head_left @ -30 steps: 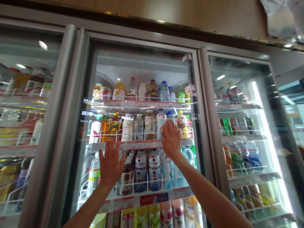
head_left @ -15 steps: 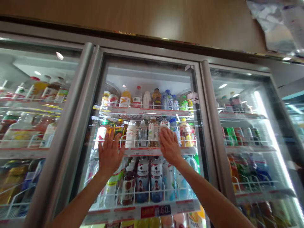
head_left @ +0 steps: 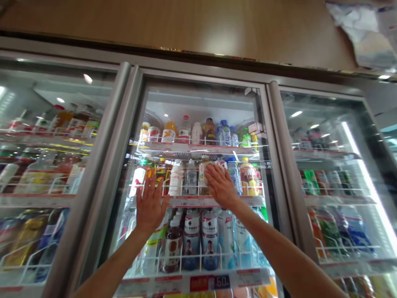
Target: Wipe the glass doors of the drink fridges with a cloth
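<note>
My left hand (head_left: 151, 207) is raised flat against or just before the glass door (head_left: 198, 89) of a drinks cooler, fingers spread, holding nothing visible. To its right, my right hand (head_left: 221, 186) lies flat at the glass, fingers stretched and tilted to the left. Pale patches show around its fingers; I cannot tell whether they are a thin cloth or bottle labels behind. Through the door, a bottle with a white label (head_left: 203, 176) stands behind the right fingertips. A white bottle (head_left: 176, 178) and a clear bottle (head_left: 191, 178) stand between the hands.
Metal door frames (head_left: 119, 124) border the middle door on the left and right (head_left: 283, 165). More glass doors with drinks stand on both sides. A price strip (head_left: 209, 282) runs along a lower shelf. A wooden panel (head_left: 155, 20) and a plastic-wrapped package (head_left: 362, 37) are above.
My right hand has slid slightly left across the door, now in front of a different bottle. My left hand stays flat at nearly the same place on the door. The view has shifted slightly.
</note>
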The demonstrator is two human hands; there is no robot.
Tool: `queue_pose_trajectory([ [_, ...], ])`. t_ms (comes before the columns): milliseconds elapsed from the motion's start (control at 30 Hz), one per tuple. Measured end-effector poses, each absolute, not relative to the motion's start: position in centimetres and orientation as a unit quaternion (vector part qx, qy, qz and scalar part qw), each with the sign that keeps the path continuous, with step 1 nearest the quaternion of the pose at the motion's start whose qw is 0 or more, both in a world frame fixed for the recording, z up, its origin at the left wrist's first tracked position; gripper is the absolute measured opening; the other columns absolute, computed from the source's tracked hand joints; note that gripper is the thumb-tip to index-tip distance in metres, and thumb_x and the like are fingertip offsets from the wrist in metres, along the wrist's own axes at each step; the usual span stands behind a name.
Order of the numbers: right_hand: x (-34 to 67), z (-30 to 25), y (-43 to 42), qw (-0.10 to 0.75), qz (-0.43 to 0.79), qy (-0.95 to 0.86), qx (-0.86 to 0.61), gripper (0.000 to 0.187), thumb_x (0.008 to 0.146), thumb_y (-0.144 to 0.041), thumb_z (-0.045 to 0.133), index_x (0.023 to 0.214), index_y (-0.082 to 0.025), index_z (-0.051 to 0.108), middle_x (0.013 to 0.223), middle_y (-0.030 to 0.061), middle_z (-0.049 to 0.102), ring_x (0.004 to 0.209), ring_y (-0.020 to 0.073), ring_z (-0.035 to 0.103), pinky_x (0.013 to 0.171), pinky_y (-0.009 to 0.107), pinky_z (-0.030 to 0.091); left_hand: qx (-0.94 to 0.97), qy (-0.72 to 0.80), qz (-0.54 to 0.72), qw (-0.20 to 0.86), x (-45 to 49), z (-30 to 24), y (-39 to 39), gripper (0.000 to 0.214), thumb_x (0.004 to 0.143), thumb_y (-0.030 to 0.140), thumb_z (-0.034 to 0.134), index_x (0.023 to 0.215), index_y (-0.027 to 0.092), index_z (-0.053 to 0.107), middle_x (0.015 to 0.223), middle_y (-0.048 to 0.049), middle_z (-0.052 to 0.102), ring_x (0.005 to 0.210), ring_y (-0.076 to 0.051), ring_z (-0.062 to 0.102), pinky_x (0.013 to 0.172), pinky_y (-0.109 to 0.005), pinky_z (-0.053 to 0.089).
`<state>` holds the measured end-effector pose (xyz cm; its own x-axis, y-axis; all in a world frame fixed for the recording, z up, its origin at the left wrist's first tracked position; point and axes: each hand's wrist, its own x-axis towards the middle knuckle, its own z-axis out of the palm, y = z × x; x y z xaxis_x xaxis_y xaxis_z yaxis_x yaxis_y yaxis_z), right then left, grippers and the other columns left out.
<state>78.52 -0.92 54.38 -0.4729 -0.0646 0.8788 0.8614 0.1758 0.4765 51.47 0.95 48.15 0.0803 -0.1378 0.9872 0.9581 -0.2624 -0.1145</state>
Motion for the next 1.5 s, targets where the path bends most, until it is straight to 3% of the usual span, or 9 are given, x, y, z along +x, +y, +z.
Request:
queue_pose_trajectory([
  [200,79.9,59.6,-0.7,0.595,-0.441,-0.481,-0.469,0.048,0.089,-0.029,0.03,0.134,-0.016,0.041,0.146,0.0109,0.03,0.136,0.025,0.023,0.108,0.051,0.019,-0.556,-0.385,-0.564,0.474,51.5,48.0,0.9,0.057,0.09,0.036,0.034,0.142,0.018,0.021,0.147,-0.0122,0.025,0.138,-0.024,0.014,0.11,-0.05,0.014],
  [400,72.3,57.0,-0.7,0.384,-0.534,-0.695,-0.29,0.047,0.088,-0.028,0.035,0.135,-0.024,0.038,0.146,0.0025,0.032,0.138,0.0186,0.017,0.111,0.045,0.014,-0.569,-0.378,-0.565,0.462,51.4,48.1,0.5,0.053,0.09,0.035,0.035,0.139,0.016,0.03,0.145,-0.0137,0.03,0.138,-0.025,0.017,0.11,-0.05,0.015],
  [467,72.1,57.3,-0.8,0.363,-0.541,-0.708,-0.274,0.046,0.088,-0.027,0.036,0.134,-0.025,0.04,0.144,0.0018,0.035,0.137,0.0173,0.02,0.112,0.043,0.014,-0.581,-0.38,-0.554,0.459,50.5,48.1,0.3,0.053,0.089,0.036,0.036,0.138,0.016,0.032,0.145,-0.0132,0.03,0.137,-0.025,0.018,0.11,-0.048,0.015],
  [600,72.8,61.9,-0.5,0.533,-0.469,-0.587,-0.39,0.048,0.088,-0.026,0.033,0.135,-0.018,0.039,0.146,0.0077,0.03,0.137,0.0235,0.02,0.109,0.051,0.016,-0.562,-0.422,-0.55,0.451,47.4,48.0,0.2,0.053,0.089,0.037,0.033,0.137,0.015,0.033,0.145,-0.0134,0.03,0.136,-0.026,0.021,0.109,-0.049,0.02],
  [667,70.9,63.2,-0.2,0.559,-0.449,-0.572,-0.399,0.049,0.087,-0.027,0.033,0.136,-0.017,0.037,0.147,0.0092,0.028,0.137,0.0249,0.018,0.108,0.052,0.015,-0.557,-0.442,-0.543,0.447,45.7,47.6,0.3,0.053,0.089,0.038,0.033,0.137,0.015,0.033,0.144,-0.0135,0.032,0.135,-0.027,0.024,0.107,-0.05,0.023],
  [867,61.4,58.9,0.0,0.347,-0.523,-0.745,-0.225,0.046,0.089,-0.029,0.034,0.135,-0.021,0.039,0.147,0.0029,0.03,0.137,0.0202,0.019,0.111,0.046,0.014,-0.566,-0.412,-0.543,0.464,42.4,46.7,0.3,0.053,0.09,0.038,0.032,0.136,0.012,0.03,0.142,-0.0161,0.035,0.134,-0.027,0.028,0.105,-0.048,0.03],
  [1100,59.1,62.5,-0.6,0.478,-0.454,-0.681,-0.319,0.047,0.087,-0.023,0.036,0.133,-0.015,0.04,0.147,0.0088,0.028,0.137,0.0263,0.019,0.109,0.053,0.016,-0.575,-0.371,-0.542,0.489,41.4,48.6,-2.8,0.054,0.091,0.034,0.034,0.14,0.016,0.02,0.144,-0.0148,0.031,0.135,-0.024,0.024,0.107,-0.046,0.028],
  [1400,54.1,48.4,-0.6,0.225,-0.515,-0.824,-0.07,0.036,0.086,-0.026,0.043,0.121,-0.021,0.053,0.139,0.0034,0.043,0.135,0.0205,0.024,0.112,0.045,0.018,-0.555,-0.393,-0.582,0.446,39.5,49.1,-4.3,0.055,0.09,0.034,0.034,0.14,0.015,0.022,0.145,-0.0155,0.027,0.137,-0.026,0.02,0.109,-0.047,0.022],
  [1500,57.5,49.4,-0.7,0.247,-0.522,-0.81,-0.101,0.042,0.087,-0.026,0.041,0.129,-0.023,0.045,0.142,0.0026,0.039,0.136,0.0185,0.021,0.112,0.045,0.016,-0.571,-0.383,-0.566,0.456,39.7,48.8,-4.3,0.055,0.09,0.035,0.034,0.14,0.014,0.022,0.146,-0.0158,0.027,0.137,-0.025,0.019,0.109,-0.047,0.022],
])
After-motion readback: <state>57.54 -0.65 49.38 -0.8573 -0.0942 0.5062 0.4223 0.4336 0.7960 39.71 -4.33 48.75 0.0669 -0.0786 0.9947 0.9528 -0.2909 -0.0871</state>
